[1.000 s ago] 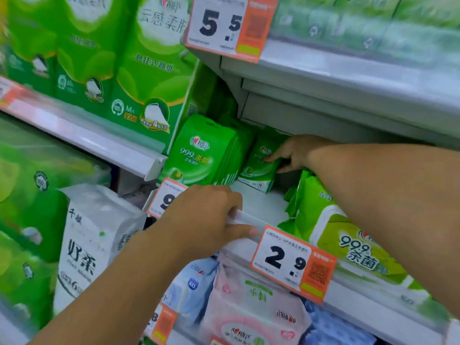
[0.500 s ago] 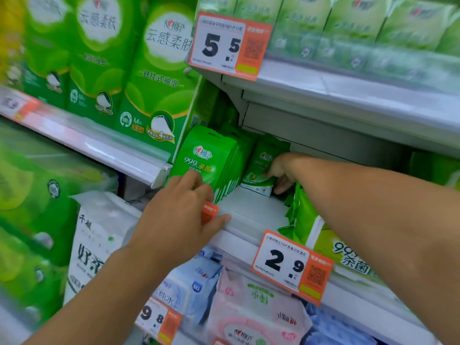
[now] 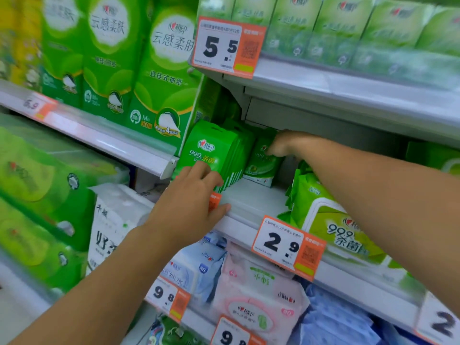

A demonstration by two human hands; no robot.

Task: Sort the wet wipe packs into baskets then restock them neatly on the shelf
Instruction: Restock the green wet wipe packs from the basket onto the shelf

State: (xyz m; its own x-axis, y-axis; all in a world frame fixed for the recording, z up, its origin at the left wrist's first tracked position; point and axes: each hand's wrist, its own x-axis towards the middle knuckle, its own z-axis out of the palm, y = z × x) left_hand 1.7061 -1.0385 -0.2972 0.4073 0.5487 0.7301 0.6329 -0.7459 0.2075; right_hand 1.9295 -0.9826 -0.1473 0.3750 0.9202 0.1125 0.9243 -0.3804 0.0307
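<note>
A row of flat green wet wipe packs [image 3: 214,150] stands upright on the white shelf [image 3: 251,202]. My left hand [image 3: 191,205] rests on the shelf's front edge, fingertips touching the front pack's lower face. To the right, a small green soft pack [image 3: 261,165] stands behind the row. My right hand [image 3: 283,143] reaches deep under the upper shelf and pinches the top of that soft pack. A large green wipe pack [image 3: 331,220] lies on the shelf beneath my right forearm.
The shelf above [image 3: 348,78] hangs low over my right hand and carries green tissue boxes and a 5.5 price tag [image 3: 226,46]. A 2.9 tag [image 3: 286,245] clips on the shelf edge. Blue and pink wipe packs [image 3: 251,290] fill the shelf below. Tall green tissue bags [image 3: 159,78] stand left.
My left hand slid up from the shelf's price rail to the front flat pack. My right hand stayed on the small soft pack. The view shifted downward in frame.
</note>
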